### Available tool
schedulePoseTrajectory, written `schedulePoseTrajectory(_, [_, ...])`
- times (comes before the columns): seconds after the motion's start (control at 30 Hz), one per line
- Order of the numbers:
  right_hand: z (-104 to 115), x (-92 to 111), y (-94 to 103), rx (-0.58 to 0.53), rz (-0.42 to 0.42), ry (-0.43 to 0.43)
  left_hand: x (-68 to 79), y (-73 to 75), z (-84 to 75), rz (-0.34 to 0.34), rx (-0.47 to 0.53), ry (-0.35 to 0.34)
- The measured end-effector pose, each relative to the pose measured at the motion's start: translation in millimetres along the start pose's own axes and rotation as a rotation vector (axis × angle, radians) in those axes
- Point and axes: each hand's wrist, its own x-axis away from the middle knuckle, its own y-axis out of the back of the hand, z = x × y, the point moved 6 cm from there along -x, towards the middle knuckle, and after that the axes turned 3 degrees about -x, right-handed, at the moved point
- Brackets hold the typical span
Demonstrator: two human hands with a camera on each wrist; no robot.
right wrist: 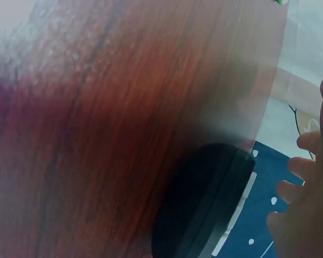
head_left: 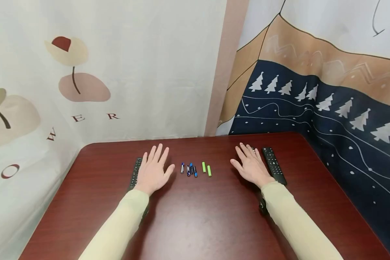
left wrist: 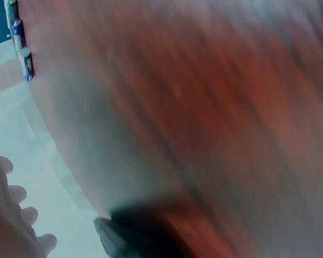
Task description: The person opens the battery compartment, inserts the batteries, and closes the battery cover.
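My left hand (head_left: pixel 154 169) hovers with fingers spread just right of a black remote control (head_left: pixel 135 173), covering part of it in the head view. My right hand (head_left: pixel 251 165), also with straight fingers, is close to the left side of a second black remote control (head_left: pixel 274 166). Between the hands lie several small blue-and-dark batteries (head_left: pixel 191 168) and two bright green ones (head_left: pixel 203 167). The right wrist view shows the near end of a black remote (right wrist: pixel 204 199) below my fingers (right wrist: pixel 301 169). Neither hand grips anything.
Everything lies on a dark red-brown wooden table (head_left: pixel 201 216) with rounded far corners. A white printed curtain (head_left: pixel 149 72) hangs behind it, and a navy cloth with white trees (head_left: pixel 279 108) borders the right side.
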Motion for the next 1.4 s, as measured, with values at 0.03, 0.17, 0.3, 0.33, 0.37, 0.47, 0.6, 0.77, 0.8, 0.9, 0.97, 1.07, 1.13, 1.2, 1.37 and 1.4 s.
schedulePoseTrajectory(0.03, [0, 0, -0.1, -0.004, -0.003, -0.003, 0.6, 0.3, -1.6, -0.001, 0.003, -0.002])
schedulePoseTrajectory(0.17, [-5, 0, 3.9, -0.010, -0.010, -0.010, -1.2, -1.7, -10.0, -0.018, 0.014, -0.019])
schedulePoseTrajectory(0.3, [-11, -1, 11.4, -0.013, -0.016, -0.025, -4.5, -2.9, -19.1, -0.009, 0.031, -0.032])
schedulePoseTrajectory(0.33, [-12, -1, 13.0, -0.014, -0.015, -0.030, -5.2, -3.3, -21.2, -0.006, 0.034, -0.034])
schedulePoseTrajectory(0.37, [-14, -1, 14.2, -0.014, -0.014, -0.034, -5.7, -3.2, -23.4, -0.004, 0.037, -0.037])
schedulePoseTrajectory(0.47, [-16, 1, 16.2, -0.018, -0.016, -0.043, -6.4, -2.4, -29.5, -0.012, 0.056, -0.049])
schedulePoseTrajectory(0.6, [-20, 5, 14.1, -0.040, -0.013, -0.049, -4.4, -4.0, -37.5, -0.008, 0.064, -0.060])
schedulePoseTrajectory(0.77, [-27, 12, 9.3, -0.083, 0.013, -0.071, 0.1, -8.7, -48.2, 0.005, 0.062, -0.083])
schedulePoseTrajectory(0.8, [-28, 13, 8.9, -0.090, 0.016, -0.076, 0.6, -9.2, -50.5, 0.002, 0.060, -0.090])
schedulePoseTrajectory(0.9, [-32, 16, 8.3, -0.108, 0.022, -0.093, 0.4, -9.2, -56.6, -0.014, 0.064, -0.106])
schedulePoseTrajectory(0.97, [-34, 16, 8.0, -0.125, 0.026, -0.107, -0.3, -7.8, -59.9, -0.025, 0.068, -0.111])
schedulePoseTrajectory(1.07, [-37, 17, 7.6, -0.139, 0.034, -0.127, -0.9, -5.3, -64.3, -0.032, 0.077, -0.119])
schedulePoseTrajectory(1.13, [-39, 18, 7.3, -0.142, 0.047, -0.145, -1.5, -4.6, -67.1, -0.032, 0.078, -0.126])
schedulePoseTrajectory(1.2, [-41, 19, 7.1, -0.142, 0.060, -0.158, -2.3, -3.8, -70.4, -0.032, 0.077, -0.133])
schedulePoseTrajectory(1.37, [-46, 17, 8.7, -0.141, 0.078, -0.194, -6.1, -2.5, -80.6, -0.026, 0.089, -0.151])
schedulePoseTrajectory(1.4, [-47, 17, 9.3, -0.137, 0.077, -0.200, -7.0, -2.7, -82.8, -0.022, 0.089, -0.153])
